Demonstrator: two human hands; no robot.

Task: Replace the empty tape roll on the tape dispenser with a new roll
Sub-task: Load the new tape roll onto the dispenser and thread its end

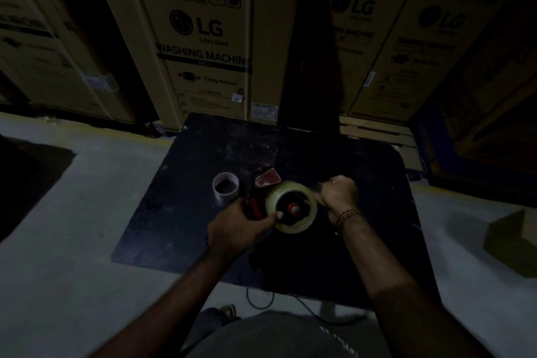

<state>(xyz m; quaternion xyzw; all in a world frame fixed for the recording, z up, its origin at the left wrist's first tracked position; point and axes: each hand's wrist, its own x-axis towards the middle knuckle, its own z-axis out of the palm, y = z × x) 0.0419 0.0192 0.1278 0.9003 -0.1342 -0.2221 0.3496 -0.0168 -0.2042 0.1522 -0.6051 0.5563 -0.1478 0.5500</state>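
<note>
Your left hand [238, 227] grips the tape dispenser [261, 200] carrying the new roll [291, 206]; at three o'clock your right hand [338, 195] pinches something unclear.

Both forearms are bare, with no sleeves showing. The right wrist carries a beaded bracelet [347, 216] of small gold-toned links. At 6 o'clock, a grey shirt [279, 337] shows faint pale lettering toward 5 o'clock.

Dim storeroom, left hand [241, 227] gripping a red tape dispenser [257, 206] on a black desk [203, 171], new tape roll [292, 206] on its spindle, right hand [338, 195] curled just right of the roll, empty core [225, 186] left, washing-machine cartons [203, 46] far behind.
</note>
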